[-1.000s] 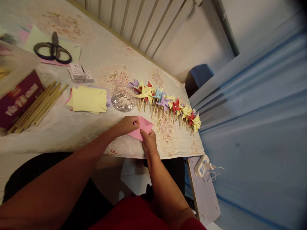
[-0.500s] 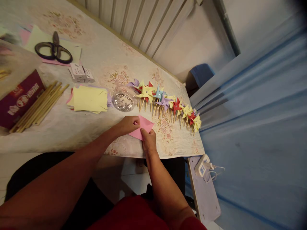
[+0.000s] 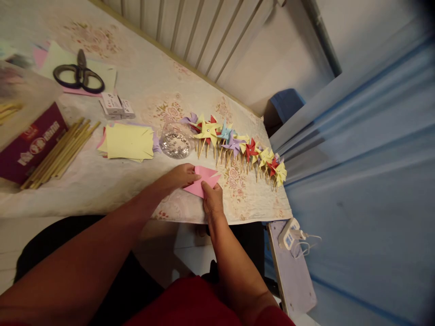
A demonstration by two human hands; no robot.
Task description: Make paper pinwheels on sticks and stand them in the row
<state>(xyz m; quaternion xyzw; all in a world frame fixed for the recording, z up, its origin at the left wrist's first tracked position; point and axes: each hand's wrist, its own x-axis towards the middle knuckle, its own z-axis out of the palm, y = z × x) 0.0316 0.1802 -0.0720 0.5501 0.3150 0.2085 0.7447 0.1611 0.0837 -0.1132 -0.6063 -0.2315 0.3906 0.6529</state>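
Between my hands, just above the near edge of the table, is a piece of pink paper (image 3: 200, 187) with a slit showing at its right corner. My left hand (image 3: 182, 175) grips its left side, fingers bent over the edge. My right hand (image 3: 213, 197) pinches the lower right part, thumb lying on top. Beyond them sits a clear round dish (image 3: 176, 144) of small shiny metal pins. A row of finished paper pinwheels (image 3: 233, 144) on sticks, in yellow, red, purple and blue, lies to the right of the dish.
Left of the dish lies a stack of yellow paper pieces (image 3: 129, 141). Farther left are small white boxes (image 3: 117, 107), black-handled scissors (image 3: 79, 77) on paper sheets, thin wooden sticks (image 3: 61, 154) and a purple box (image 3: 34, 142). A power strip (image 3: 288, 233) rests on a stool (image 3: 294, 276) by the blue curtain.
My left fingers have uncurled from a tight fold at the paper's upper left and now hold its left edge. The slit at the right corner has opened. The view has shifted slightly.
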